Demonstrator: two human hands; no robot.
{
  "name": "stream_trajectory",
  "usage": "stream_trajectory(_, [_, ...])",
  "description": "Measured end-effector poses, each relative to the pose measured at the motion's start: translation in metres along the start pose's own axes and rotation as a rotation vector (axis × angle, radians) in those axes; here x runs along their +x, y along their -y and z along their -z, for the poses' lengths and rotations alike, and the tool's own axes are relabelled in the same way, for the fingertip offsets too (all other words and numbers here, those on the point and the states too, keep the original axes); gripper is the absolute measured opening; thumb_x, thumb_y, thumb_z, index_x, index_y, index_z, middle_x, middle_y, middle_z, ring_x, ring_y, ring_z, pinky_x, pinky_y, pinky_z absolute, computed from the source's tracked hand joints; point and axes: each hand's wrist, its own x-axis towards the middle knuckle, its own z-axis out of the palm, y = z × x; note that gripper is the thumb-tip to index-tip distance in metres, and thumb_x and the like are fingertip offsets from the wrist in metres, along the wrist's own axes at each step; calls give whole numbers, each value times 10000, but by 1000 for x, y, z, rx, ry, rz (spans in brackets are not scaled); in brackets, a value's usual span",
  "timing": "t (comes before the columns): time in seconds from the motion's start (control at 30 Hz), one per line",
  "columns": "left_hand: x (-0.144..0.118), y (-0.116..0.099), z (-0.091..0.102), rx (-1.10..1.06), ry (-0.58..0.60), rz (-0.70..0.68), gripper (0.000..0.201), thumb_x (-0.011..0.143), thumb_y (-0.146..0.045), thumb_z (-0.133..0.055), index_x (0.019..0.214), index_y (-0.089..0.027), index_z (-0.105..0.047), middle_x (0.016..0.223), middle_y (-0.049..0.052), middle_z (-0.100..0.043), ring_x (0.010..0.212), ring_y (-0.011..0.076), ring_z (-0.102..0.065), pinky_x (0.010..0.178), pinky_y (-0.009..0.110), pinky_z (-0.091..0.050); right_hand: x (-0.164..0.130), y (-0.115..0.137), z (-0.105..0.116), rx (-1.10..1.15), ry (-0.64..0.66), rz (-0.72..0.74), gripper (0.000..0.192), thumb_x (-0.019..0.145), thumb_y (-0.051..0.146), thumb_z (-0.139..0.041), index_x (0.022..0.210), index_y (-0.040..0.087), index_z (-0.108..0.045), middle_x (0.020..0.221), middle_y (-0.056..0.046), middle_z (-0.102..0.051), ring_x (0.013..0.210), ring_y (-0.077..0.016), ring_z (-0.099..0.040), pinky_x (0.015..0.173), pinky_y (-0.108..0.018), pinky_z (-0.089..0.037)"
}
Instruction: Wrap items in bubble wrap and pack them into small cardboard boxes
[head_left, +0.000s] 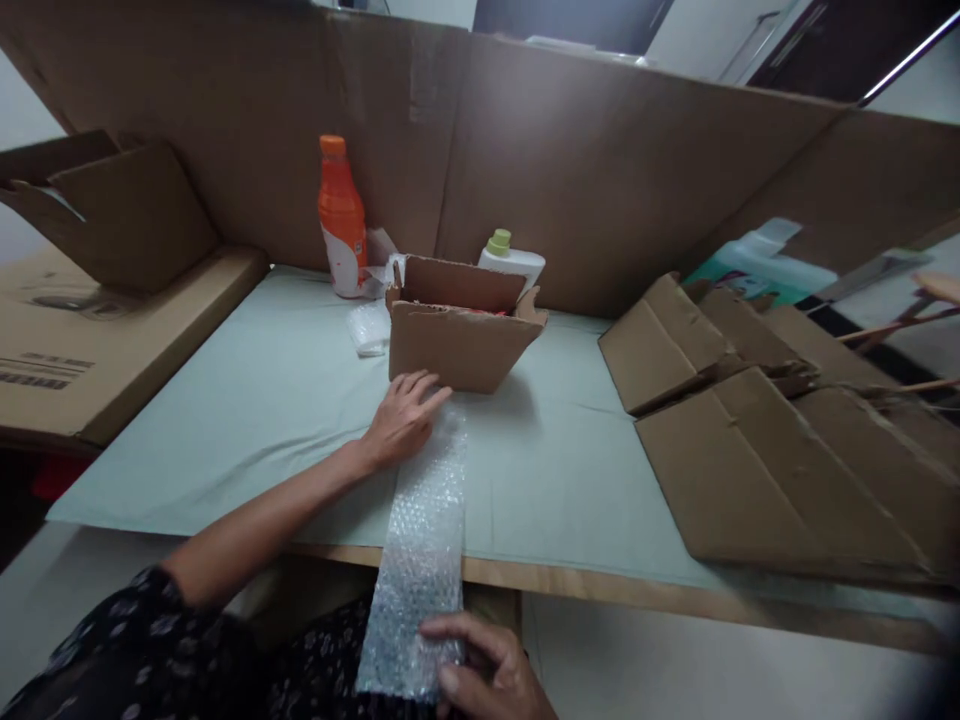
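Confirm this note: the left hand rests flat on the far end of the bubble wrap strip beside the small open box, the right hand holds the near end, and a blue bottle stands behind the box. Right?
Not quite. The bottle behind the box is orange, not blue, as the head view shows. The rest holds: the left hand rests flat on the far end of the bubble wrap and the right hand holds the near end.

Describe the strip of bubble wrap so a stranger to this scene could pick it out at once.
Start at the pale green table top walled by tall cardboard sheets, and find the small open cardboard box near its middle. The bubble wrap strip runs from that box toward the person and over the table's near edge, with the left hand on its far end and the right hand on its near end. It alone is clear and bubbled.
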Motion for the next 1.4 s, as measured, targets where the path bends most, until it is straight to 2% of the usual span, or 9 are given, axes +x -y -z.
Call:
stream_trajectory(0.17, [-117,-13,45,-877,280,-7,587,919,-517,-568,1447,-267,-509,1425,114,-588,1332,317,-527,1119,517,-400,26,23,0,320,-69,148,344,796,526,-762,966,227,-775,866,-49,-686,716,-160,-617,659,-282,-502])
stream_trajectory(0.27, [-145,-37,41,-947,313,196,867,770,-627,-717,1503,-252,-443,1459,127,-563,1323,337,-529,1121,498,-400,49,44,2,479,-96,207,366,811,510,-751,1025,213,-746,927,-67,-682,734,-165,-627,622,-271,-517])
stream_trajectory(0.47, [-109,-56,-10,-659,81,549,530,877,-278,-537,1390,-144,-537,745,-13,-644,675,149,-576,664,262,-441,61,47,13,83,-367,429,709,930,371,-655,1544,307,-308,1076,-84,-702,744,-164,-674,664,-307,-570])
stream_trajectory(0.7, [-107,-42,-27,-468,105,553,680,854,-233,-527,1510,-162,-360,663,-61,-583,577,146,-530,598,259,-377,71,16,22,-1052,-383,772,454,894,144,-614,1338,236,-600,1413,-126,-603,1322,-310,-531,1032,-531,-492])
stream_trajectory(0.83, [-118,-46,-22,-364,16,516,629,874,-267,-574,1478,-202,-411,835,6,-677,712,176,-631,673,288,-473,87,10,22,-1124,-449,825,290,951,124,-539,1183,229,-678,1325,-108,-672,1272,-280,-580,974,-488,-509])
stream_trajectory(0.97, [-133,-53,-11,-292,-155,186,654,865,-360,-682,1462,-236,-445,1374,145,-581,1264,305,-540,1032,464,-462,88,22,23,-1006,-409,803,246,981,132,-509,1118,224,-692,1120,-77,-754,1068,-239,-667,910,-429,-514])
stream_trajectory(1.13, [-136,-54,-15,-362,-45,191,473,963,-196,-508,1434,-223,-480,1082,90,-712,951,229,-630,868,406,-529,89,37,25,-910,-379,630,208,999,256,-522,1096,218,-702,965,-60,-763,867,-213,-689,792,-365,-539])
stream_trajectory(1.27, [-124,-48,-27,-319,-58,327,455,947,-226,-525,1397,-160,-518,1005,98,-713,858,240,-623,813,424,-534,88,35,24,-993,-586,789,275,983,259,-555,1245,225,-632,1124,-101,-722,1033,-253,-662,886,-422,-512])
stream_trajectory(1.4, [-121,-44,-30,-226,-129,327,418,945,-225,-517,1359,-173,-544,1060,111,-680,956,260,-619,859,436,-525,89,33,20,-1162,-465,869,287,946,198,-601,1228,232,-637,1241,-105,-685,1191,-290,-587,981,-481,-457])
